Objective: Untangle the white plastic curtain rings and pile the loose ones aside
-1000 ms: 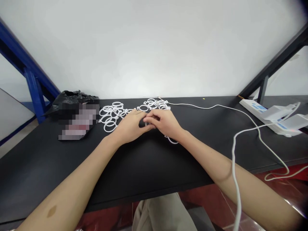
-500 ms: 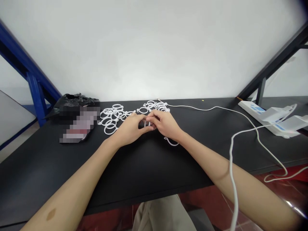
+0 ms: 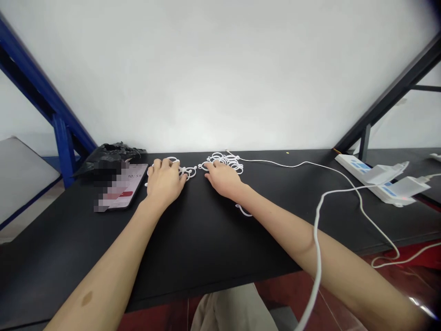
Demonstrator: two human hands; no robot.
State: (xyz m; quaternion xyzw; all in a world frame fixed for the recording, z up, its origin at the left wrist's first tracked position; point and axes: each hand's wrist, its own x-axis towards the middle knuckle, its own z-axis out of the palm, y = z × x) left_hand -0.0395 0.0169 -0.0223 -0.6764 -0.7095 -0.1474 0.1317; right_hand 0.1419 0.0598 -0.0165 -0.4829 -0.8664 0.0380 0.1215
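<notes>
In the head view, white plastic rings with small eyelets lie in two loose piles on the black table [image 3: 193, 239]. My left hand [image 3: 164, 181] lies palm down over the left pile of rings [image 3: 189, 174], fingers spread and partly bent, covering much of it. My right hand [image 3: 223, 179] reaches to the near side of the right pile of rings [image 3: 234, 162]; its fingers are apart and touch or hover over the nearest ones. Under my right forearm a single ring [image 3: 244, 212] is partly hidden.
Left of the rings are a phone [image 3: 132, 184] and a crumpled black plastic bag [image 3: 117, 151]. A white power strip [image 3: 365, 179] with plugged-in adapters stands at right. Its white cable [image 3: 319, 216] crosses over my right forearm. A pale wall [image 3: 220, 82] rises behind the table.
My hands were together at the middle around a white ring; now they are apart. The left has moved left onto its pile, the right rests by the other pile. The camera view shifted slightly.
</notes>
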